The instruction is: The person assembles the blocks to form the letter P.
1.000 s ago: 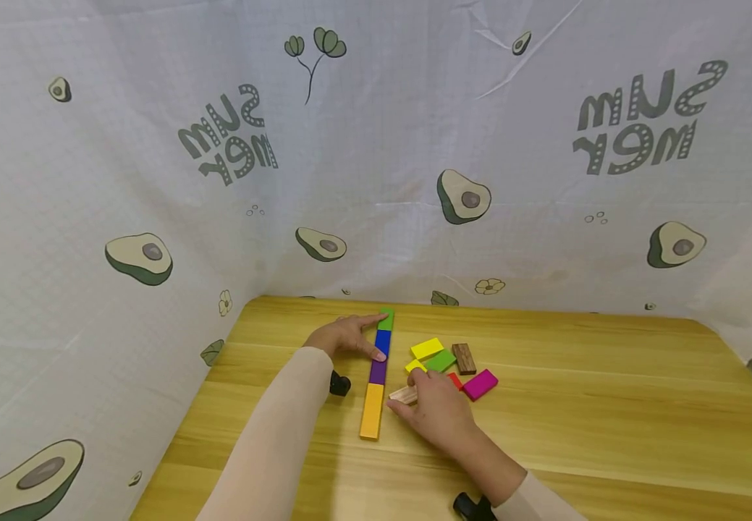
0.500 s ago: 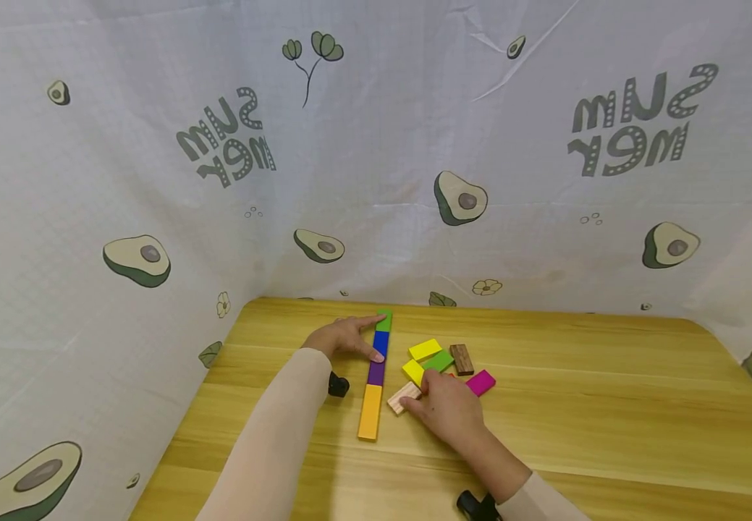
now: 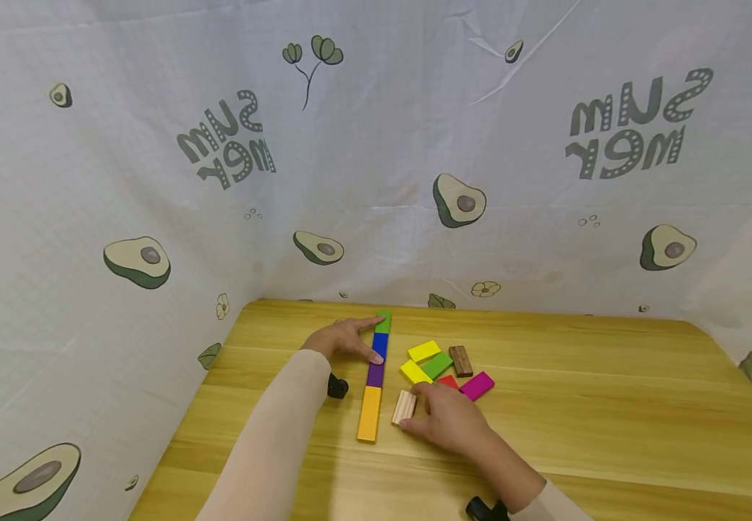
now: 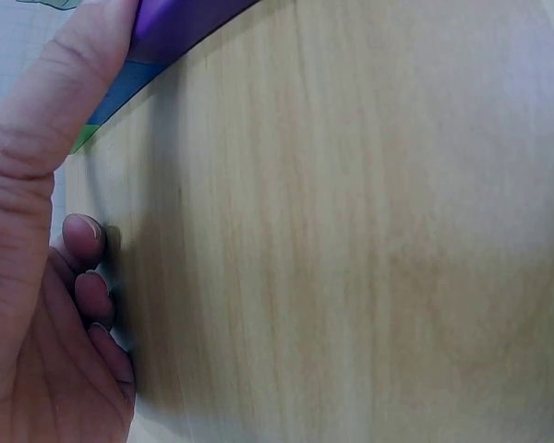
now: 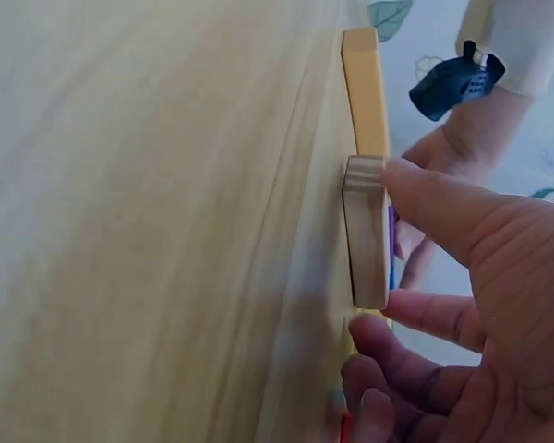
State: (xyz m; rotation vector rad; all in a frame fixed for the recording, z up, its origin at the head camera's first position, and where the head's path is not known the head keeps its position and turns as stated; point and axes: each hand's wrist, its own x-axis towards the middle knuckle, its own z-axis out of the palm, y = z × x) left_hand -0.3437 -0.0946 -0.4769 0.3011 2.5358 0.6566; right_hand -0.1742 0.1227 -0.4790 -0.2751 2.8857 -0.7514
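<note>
In the head view a straight row of flat blocks lies on the table: green point(image 3: 383, 323), blue point(image 3: 381, 344), purple point(image 3: 376, 374) and orange point(image 3: 368, 414). My left hand point(image 3: 344, 338) lies at its left side, index fingertip on the green block and thumb on the row near the blue-purple joint. Its other fingers are loosely bent in the left wrist view. Right of the orange block, my right hand point(image 3: 450, 418) pinches a pale wood-grain block point(image 3: 404, 408) by its two ends between thumb and index finger. The block lies flat on the table in the right wrist view.
Beyond the right hand lie loose blocks: two yellow point(image 3: 424, 352), one green point(image 3: 438, 365), one dark brown point(image 3: 461, 361), one red point(image 3: 448, 382) and one magenta point(image 3: 477, 386). A patterned white sheet point(image 3: 376, 145) hangs behind the wooden table point(image 3: 597, 405).
The pale block has turned from slanting to nearly parallel with the row. My right hand has shifted slightly towards me, baring the red block. The left hand stays on the row.
</note>
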